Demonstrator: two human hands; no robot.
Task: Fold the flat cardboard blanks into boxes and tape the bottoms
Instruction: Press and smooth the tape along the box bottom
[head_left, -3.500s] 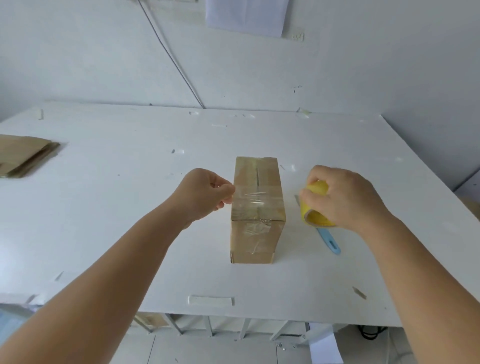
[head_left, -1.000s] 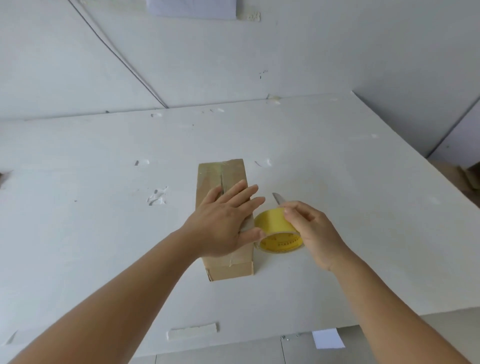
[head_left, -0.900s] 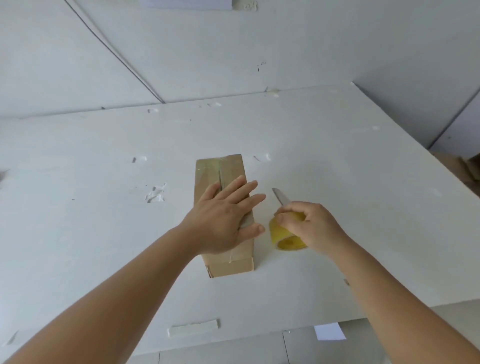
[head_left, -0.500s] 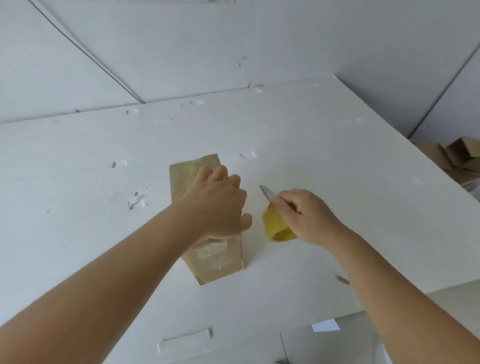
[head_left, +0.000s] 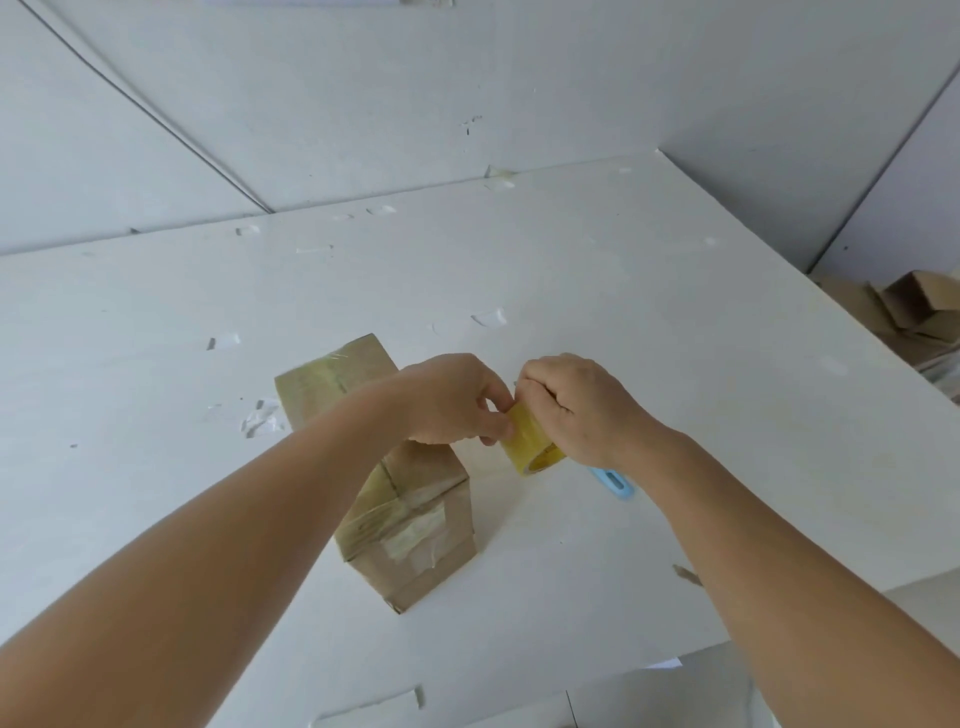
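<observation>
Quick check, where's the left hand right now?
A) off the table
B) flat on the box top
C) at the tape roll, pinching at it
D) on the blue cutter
C: the left hand has its fingertips at the yellow tape roll gripped by the right hand, beside the box.

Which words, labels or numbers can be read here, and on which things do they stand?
None can be read.
The tape roll: no print shows in this view.
The cardboard box: plain, only clear tape on it.
The blue cutter: no marking is visible.
</observation>
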